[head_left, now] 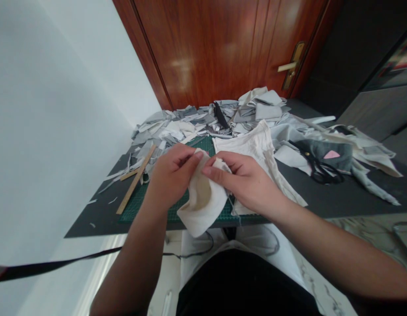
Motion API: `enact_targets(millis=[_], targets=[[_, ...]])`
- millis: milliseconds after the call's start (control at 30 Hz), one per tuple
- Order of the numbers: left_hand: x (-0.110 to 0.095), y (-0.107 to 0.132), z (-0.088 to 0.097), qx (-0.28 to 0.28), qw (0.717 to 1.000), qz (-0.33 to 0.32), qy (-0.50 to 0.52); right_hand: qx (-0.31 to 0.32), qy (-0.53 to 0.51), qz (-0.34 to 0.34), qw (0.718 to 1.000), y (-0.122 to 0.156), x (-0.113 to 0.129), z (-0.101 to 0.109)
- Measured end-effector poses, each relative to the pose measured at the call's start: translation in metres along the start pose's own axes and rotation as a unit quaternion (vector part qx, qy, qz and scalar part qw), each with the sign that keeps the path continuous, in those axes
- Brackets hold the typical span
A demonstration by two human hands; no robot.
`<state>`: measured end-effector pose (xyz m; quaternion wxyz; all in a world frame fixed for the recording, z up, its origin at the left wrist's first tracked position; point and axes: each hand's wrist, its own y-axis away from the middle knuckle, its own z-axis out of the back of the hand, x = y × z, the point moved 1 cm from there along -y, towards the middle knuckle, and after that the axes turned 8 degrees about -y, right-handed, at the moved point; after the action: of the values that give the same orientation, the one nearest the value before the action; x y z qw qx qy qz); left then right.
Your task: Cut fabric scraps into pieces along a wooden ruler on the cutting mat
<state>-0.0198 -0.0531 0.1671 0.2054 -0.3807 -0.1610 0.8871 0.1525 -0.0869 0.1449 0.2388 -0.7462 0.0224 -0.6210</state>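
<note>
Both hands pinch a piece of cream cloth [208, 210] above the front edge of the table. My left hand [172, 173] grips its upper left edge between thumb and fingers. My right hand [239, 175] is closed on its upper right edge, where the rim looks frayed and loose threads dangle. Between the hands the cloth sags in a curved fold. Beneath it lies a green cutting mat [134, 206], partly covered. A larger white cloth [246, 145] is spread behind my right hand, over part of the mat.
Wooden rulers [137, 180] lie at the left. Black scissors [322, 169] rest by a dark grey cloth [341, 151] on the right. A heap of fabric scraps [190, 120] lines the back of the dark table [91, 219], before a wooden door [216, 48].
</note>
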Motion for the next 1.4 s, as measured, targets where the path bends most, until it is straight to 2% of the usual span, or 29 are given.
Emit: enact_targets(millis=[67,233,333,467,533,633,700,833,1000,1200,1333,1400], targets=[[-0.006,0.002,0.002,0.002,1.000,-0.017,-0.008,0.006,0.014,0.019,1.000,0.001,0.004,0.000],[-0.012,0.008,0.000,-0.004,0.993,-0.006,0.115,0.001,0.036,0.036,0.999,0.003,0.009,0.000],[-0.014,0.010,0.002,-0.006,0.992,-0.035,0.117,0.003,0.080,0.069,0.994,0.005,0.016,0.002],[-0.017,0.010,0.008,0.010,0.994,-0.042,0.097,-0.029,0.150,0.127,0.980,0.007,0.023,0.007],[-0.019,0.011,0.011,0.023,0.994,-0.047,0.099,-0.018,0.142,0.113,0.983,0.006,0.022,0.010],[-0.022,0.013,0.014,0.043,0.993,-0.043,0.098,0.007,0.079,0.051,0.995,0.005,0.014,0.013],[-0.024,0.014,0.015,0.065,0.994,-0.032,0.082,-0.005,0.065,0.027,0.998,0.005,0.010,0.014],[-0.026,0.019,0.020,0.125,0.988,-0.029,0.085,-0.044,0.143,0.068,0.986,0.006,0.012,0.014],[-0.028,0.024,0.028,0.093,0.995,-0.020,0.037,-0.021,0.222,0.122,0.967,0.004,0.024,0.013],[-0.028,0.028,0.036,0.072,0.995,-0.007,0.070,0.023,0.168,0.108,0.980,0.004,0.030,0.012],[-0.025,0.028,0.041,0.109,0.987,-0.045,0.107,-0.001,0.137,0.081,0.987,0.004,0.030,0.009],[-0.024,0.028,0.042,0.127,0.986,-0.050,0.092,-0.016,0.118,0.079,0.990,0.004,0.030,0.007]])
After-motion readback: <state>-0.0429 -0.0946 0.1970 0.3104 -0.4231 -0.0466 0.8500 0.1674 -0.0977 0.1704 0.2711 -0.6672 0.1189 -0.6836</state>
